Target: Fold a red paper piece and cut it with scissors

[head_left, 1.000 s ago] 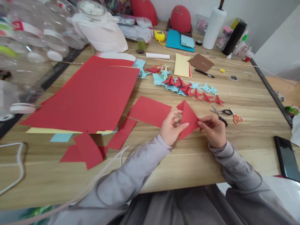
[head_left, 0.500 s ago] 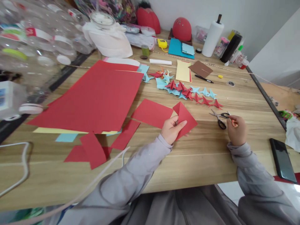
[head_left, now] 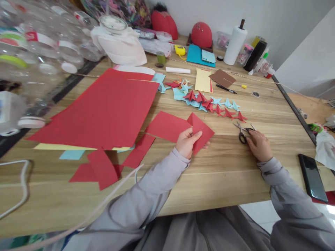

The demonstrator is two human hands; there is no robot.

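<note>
Left hand (head_left: 186,142) pinches a folded red paper piece (head_left: 201,132), thumb on top, fingers underneath. The piece is matte red, flat, roughly a diamond/kite outline with a visible fold crease running from its far tip down toward the thumb. Long axis runs from the far tip, which points at the far edge of the surface, down toward the near edge, tilted a bit to the right. Its right corner points at the right edge. It sits at mid-surface, slightly right of centre, low over the wood or touching it; can't tell which. Its left edge overlaps or abuts a flat red square sheet (head_left: 167,126).

Right hand (head_left: 258,143) lies palm down on the surface (head_left: 225,174), well apart from the left hand, fingers curled over the handles of the black scissors (head_left: 243,132). Contact yes; whether it actually has a closed grip, can't tell. Scissor blades are slightly open and point toward the far-left, long axis running diagonally away from the hand. Orange-handled scissors seem hidden under the hand.

Beyond the scissors: a row of folded red and blue paper stars (head_left: 209,101) running left to right. Large red sheet (head_left: 104,108) covers the left half, red offcuts (head_left: 102,169) toward the near-left corner. Black phone (head_left: 312,177) by the near-right corner. Paper towel roll (head_left: 235,44) stands upright at the far edge.
</note>
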